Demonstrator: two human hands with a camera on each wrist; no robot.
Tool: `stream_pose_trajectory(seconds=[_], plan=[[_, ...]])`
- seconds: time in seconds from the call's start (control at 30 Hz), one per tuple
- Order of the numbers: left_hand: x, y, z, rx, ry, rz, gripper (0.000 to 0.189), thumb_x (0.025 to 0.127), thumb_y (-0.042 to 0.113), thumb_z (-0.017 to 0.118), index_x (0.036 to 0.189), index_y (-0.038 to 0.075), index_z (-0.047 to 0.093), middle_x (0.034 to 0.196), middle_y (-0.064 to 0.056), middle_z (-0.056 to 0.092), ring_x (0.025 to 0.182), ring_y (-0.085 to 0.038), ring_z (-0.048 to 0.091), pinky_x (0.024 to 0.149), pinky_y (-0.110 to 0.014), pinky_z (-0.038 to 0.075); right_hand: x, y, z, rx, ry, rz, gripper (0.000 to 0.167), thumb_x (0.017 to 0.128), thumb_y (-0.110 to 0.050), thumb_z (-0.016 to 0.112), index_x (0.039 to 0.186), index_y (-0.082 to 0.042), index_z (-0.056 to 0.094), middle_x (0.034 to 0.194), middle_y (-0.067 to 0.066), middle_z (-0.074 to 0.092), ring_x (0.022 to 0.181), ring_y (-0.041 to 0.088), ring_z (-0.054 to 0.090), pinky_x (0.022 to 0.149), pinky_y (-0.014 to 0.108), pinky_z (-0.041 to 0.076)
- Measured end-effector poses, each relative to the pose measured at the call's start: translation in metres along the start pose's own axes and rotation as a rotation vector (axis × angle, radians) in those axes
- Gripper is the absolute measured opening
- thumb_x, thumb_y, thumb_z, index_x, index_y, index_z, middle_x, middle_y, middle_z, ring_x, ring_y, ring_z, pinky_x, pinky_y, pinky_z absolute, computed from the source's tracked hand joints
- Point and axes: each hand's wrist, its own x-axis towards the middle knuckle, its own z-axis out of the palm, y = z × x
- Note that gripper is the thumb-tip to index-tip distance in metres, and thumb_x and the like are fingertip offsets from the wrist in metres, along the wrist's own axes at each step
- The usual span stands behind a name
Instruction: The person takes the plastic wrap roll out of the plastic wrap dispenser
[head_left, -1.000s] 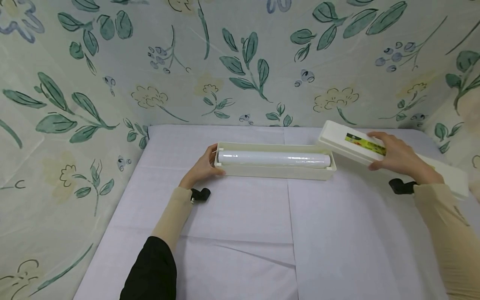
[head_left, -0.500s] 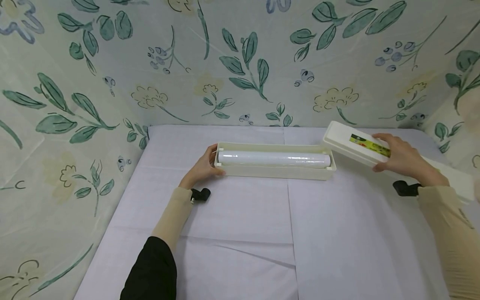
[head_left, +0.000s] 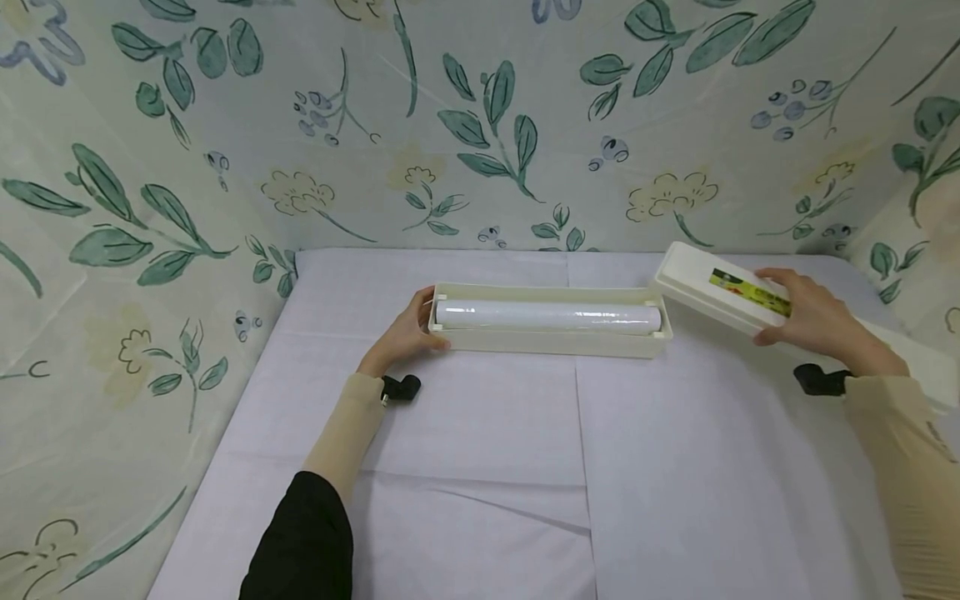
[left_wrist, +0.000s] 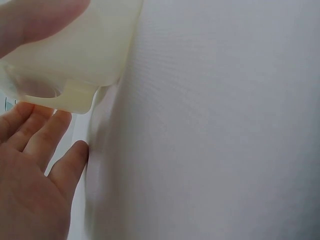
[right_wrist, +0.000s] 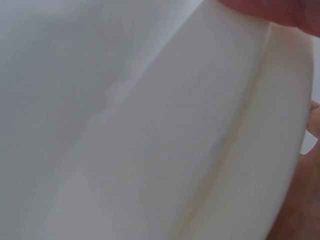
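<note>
A long cream plastic box [head_left: 547, 343] lies lengthwise on the table, holding a shiny white roll of cling film [head_left: 540, 315]. My left hand [head_left: 403, 335] grips the box's left end, thumb at the front and fingers behind. In the left wrist view the thumb lies over the box end [left_wrist: 85, 55], with several fingertips at its other edge. To the right, my right hand [head_left: 821, 323] holds a long white lid [head_left: 690, 275] with a yellow-green label, slanted down toward the right. Its left end is close by the box's right end. The right wrist view shows the lid's side [right_wrist: 200, 130] and the thumb.
A white cloth [head_left: 480, 450] with fold lines covers the table. Behind and on the left hangs a leaf-and-flower patterned sheet [head_left: 420, 183], and more of it is at the right. A black camera mount [head_left: 401, 388] sits on each wrist.
My right hand has moved the lid a little to the right, away from the box's right end. The left hand, box and roll stay in place.
</note>
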Motion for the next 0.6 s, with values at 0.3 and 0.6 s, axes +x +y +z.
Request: stream_pose_trajectory(seconds=[0.3,0.6], plan=[[0.001,-0.001,0.0,0.009,0.008,-0.004,0.104,0.07,0.001,0.081,0.15,0.01,0.015,0.154,-0.012,0.025,0.141,-0.027,0.022,0.112,-0.044,0.023,-0.002,0.007,0.0,0.002,0.022,-0.004,0.101,0.068,-0.011,0.081,0.146,0.004,0.019,0.13,0.042,0.027,0.109,0.057,0.031,0.076,0.072,0.026],[0.001,0.0,0.0,0.011,0.006,-0.01,0.105,0.071,0.003,0.081,0.151,0.011,0.014,0.154,-0.011,0.023,0.142,-0.027,0.021,0.112,-0.044,0.022,-0.007,0.013,0.002,0.0,0.044,0.014,0.101,0.067,-0.009,0.08,0.146,0.004,0.018,0.128,0.042,0.027,0.106,0.057,0.032,0.075,0.071,0.027]])
